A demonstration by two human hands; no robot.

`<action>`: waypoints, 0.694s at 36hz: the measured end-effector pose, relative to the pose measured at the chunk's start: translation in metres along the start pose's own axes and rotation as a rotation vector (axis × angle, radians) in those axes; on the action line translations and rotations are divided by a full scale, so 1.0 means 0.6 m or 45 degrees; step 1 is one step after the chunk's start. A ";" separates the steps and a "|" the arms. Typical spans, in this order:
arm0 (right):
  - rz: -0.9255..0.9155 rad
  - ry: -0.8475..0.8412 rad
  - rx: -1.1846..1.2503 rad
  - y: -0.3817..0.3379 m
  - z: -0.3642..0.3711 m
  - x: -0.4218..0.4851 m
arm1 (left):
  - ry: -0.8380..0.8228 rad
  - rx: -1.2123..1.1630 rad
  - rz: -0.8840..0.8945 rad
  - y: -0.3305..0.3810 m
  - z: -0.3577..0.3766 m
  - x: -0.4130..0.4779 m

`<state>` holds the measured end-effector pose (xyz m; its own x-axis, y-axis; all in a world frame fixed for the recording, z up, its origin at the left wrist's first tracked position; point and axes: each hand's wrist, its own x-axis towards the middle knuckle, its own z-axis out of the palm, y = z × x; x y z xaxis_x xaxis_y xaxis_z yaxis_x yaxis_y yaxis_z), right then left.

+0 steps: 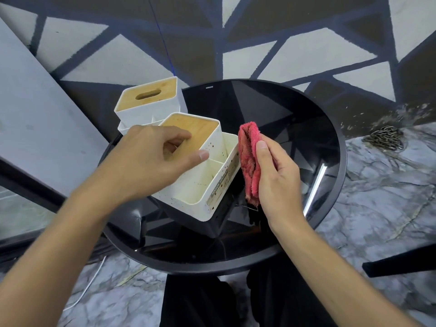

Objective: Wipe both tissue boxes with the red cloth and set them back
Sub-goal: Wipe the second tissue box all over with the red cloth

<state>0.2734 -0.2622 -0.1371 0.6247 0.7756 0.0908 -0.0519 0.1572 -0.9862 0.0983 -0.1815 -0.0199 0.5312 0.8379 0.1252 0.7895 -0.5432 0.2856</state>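
near box point(207, 182) was found tilted over the left-centre of the table point(330, 142); whether it was lifted clear of the glass could not be told. far box point(147, 100) was found upright at the table's far-left rim. it was judged that the near box should be steadied from the lid while the cloth point(249, 156) is drawn flat along the outer wall, corners and speckled compartments included. left hand point(151, 161) was closed on the near box, fingers curled onto its wooden lid. right hand point(278, 175) was clasped round the folded cloth, thumb pressed on it, above the table's centre; cloth-to-box contact could not be confirmed.
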 end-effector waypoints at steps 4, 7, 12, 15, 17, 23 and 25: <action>0.016 0.015 0.020 0.001 -0.003 0.000 | -0.189 0.098 0.180 -0.034 -0.026 -0.007; 0.015 0.011 0.017 0.003 0.001 -0.004 | -0.307 0.103 0.229 -0.065 -0.044 -0.006; 0.020 -0.040 0.063 0.003 0.003 -0.007 | -0.375 0.075 0.274 -0.086 -0.053 -0.004; 0.001 -0.033 0.052 0.008 0.006 -0.007 | -0.356 0.011 0.274 -0.085 -0.049 -0.002; 0.004 -0.027 0.055 0.009 0.008 -0.009 | -0.344 -0.015 0.273 -0.082 -0.047 -0.003; -0.008 0.031 0.072 0.006 0.012 -0.013 | -0.264 -0.021 0.289 -0.068 -0.032 -0.010; -0.008 0.048 0.056 0.005 0.013 -0.013 | -0.232 -0.035 0.274 -0.064 -0.028 -0.013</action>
<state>0.2620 -0.2631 -0.1397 0.6541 0.7509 0.0911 -0.0814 0.1896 -0.9785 0.0589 -0.1664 -0.0161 0.7341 0.6789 0.0134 0.6454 -0.7038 0.2967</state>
